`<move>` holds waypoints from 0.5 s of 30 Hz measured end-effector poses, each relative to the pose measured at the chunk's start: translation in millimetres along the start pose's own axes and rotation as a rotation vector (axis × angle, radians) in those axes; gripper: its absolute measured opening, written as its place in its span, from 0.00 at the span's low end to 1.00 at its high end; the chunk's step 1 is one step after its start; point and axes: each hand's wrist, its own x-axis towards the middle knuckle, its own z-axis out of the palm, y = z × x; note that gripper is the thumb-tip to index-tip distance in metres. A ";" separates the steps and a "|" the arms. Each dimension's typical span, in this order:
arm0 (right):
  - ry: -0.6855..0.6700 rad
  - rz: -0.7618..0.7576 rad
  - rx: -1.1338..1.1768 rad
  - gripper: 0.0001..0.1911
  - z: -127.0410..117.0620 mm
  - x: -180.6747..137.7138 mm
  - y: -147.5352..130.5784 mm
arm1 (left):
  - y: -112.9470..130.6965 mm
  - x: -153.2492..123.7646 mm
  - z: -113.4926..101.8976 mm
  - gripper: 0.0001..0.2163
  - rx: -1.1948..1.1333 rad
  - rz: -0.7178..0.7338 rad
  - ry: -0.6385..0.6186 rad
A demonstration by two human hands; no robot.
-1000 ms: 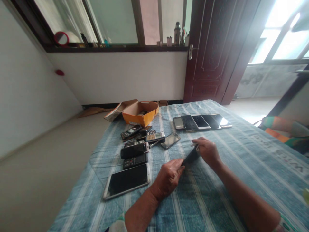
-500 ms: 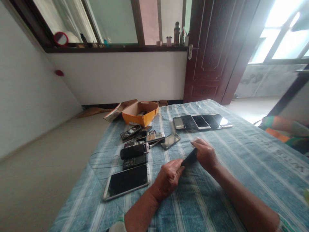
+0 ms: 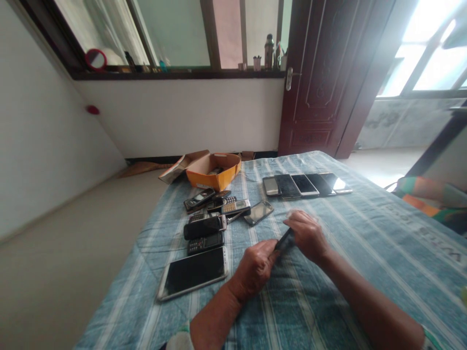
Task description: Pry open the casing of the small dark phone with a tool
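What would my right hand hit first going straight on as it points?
Probably the grey, rectangular, glossy-screened phone lying on the blue-and-white striped cloth, though depth is unclear.

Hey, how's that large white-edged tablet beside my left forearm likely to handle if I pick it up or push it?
The tablet looks like one rigid slab, so it should probably lift without bending. Lying flat, it seems unlikely to roll or tip. Its broad, smooth-looking screen may be slippery and crack if dropped.

Dark phone (image 3: 284,239) in my grip: smooth-looking. Large phone (image 3: 193,272): glossy, glass-fronted. Striped cloth (image 3: 365,233): matt. Box (image 3: 228,177): smooth cardboard.
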 end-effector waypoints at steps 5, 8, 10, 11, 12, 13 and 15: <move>0.061 0.347 0.227 0.17 0.3 -3.3 17.1 | -4.5 -1.0 5.1 0.12 0.018 0.069 0.042; 0.070 0.640 0.356 0.18 -0.5 -3.1 21.1 | -6.4 -1.2 7.3 0.13 0.026 0.100 0.078; 0.070 0.793 0.452 0.19 -1.5 -2.0 20.7 | -5.8 -1.0 7.0 0.12 0.025 0.100 0.074; 0.075 0.844 0.501 0.20 -2.1 -1.2 19.7 | -5.0 -1.0 6.4 0.12 0.022 0.095 0.068; 0.086 0.878 0.545 0.21 -2.7 -0.3 18.3 | -4.1 -0.9 5.6 0.12 0.017 0.088 0.062; 0.100 0.895 0.579 0.20 -3.3 0.6 16.7 | -3.2 -1.0 4.8 0.12 0.012 0.080 0.055; 0.135 0.883 0.609 0.19 -4.6 2.7 13.8 | -2.2 -1.4 3.6 0.12 0.000 0.069 0.042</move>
